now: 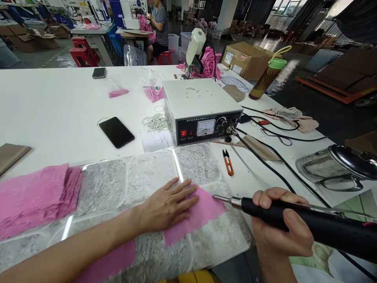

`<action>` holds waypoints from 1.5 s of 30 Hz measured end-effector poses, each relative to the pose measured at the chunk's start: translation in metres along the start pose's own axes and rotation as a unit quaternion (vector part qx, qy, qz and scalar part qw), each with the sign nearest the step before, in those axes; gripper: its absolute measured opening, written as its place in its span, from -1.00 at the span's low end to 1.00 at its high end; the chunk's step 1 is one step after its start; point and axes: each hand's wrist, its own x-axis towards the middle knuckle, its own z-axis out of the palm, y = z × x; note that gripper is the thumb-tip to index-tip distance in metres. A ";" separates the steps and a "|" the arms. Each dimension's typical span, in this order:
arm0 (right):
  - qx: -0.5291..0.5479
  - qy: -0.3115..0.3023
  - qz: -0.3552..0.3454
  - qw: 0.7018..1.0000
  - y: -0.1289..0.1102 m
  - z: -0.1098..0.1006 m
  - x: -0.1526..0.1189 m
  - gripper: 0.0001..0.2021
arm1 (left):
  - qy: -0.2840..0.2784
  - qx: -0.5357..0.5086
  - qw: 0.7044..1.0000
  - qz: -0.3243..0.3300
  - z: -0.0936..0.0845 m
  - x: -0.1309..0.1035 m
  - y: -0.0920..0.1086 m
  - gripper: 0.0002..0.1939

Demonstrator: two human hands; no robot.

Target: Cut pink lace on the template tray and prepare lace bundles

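Note:
My left hand (173, 205) lies flat, fingers stretched out, on a piece of pink fabric (203, 214) over the stone-patterned mat (147, 177). In my right hand (282, 228) is a black handheld ultrasonic welding tool (318, 226), fingers wrapped round its body. Its metal tip is at the upper right edge of the fabric; whether it touches cannot be made out. Another pink piece (114, 259) lies partly under my left forearm. At the left sits a stack of pink fabric pieces (35, 196).
Behind the mat stands a white control box (203, 98) with cables running right. Orange thread snips (227, 163), a black phone (117, 132) and pale elastic loops (156, 122) lie nearby. A clear pitcher (335, 169) stands right. A person (160, 27) sits beyond the table.

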 end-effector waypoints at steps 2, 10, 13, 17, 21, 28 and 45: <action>-0.001 -0.006 0.000 1.000 0.001 -0.002 -0.001 -0.86 | 0.001 -0.001 1.000 0.000 -0.001 0.000 0.000 -0.51; 0.011 -0.024 -0.003 1.000 0.006 -0.002 -0.003 -0.87 | 0.004 -0.009 1.000 -0.003 0.000 -0.001 0.001 -0.51; 0.018 -0.040 -0.002 0.999 0.006 -0.001 -0.004 -0.89 | 0.007 -0.009 1.000 -0.004 0.000 0.000 0.000 -0.52; 0.017 -0.057 0.003 0.998 0.007 0.000 -0.004 -0.92 | -0.001 0.005 1.000 0.000 -0.001 0.000 0.000 -0.50; 0.015 -0.040 0.003 0.999 0.003 -0.002 0.000 -0.89 | -0.004 0.024 1.000 0.006 -0.003 0.001 -0.001 -0.50; -0.020 0.016 -0.021 0.999 -0.012 -0.018 0.008 -0.89 | 0.010 0.026 1.000 0.009 -0.002 0.001 -0.001 -0.51; -0.004 -0.037 -0.016 0.999 -0.006 -0.023 0.005 -0.90 | 0.013 0.019 1.000 0.010 -0.001 0.000 -0.002 -0.51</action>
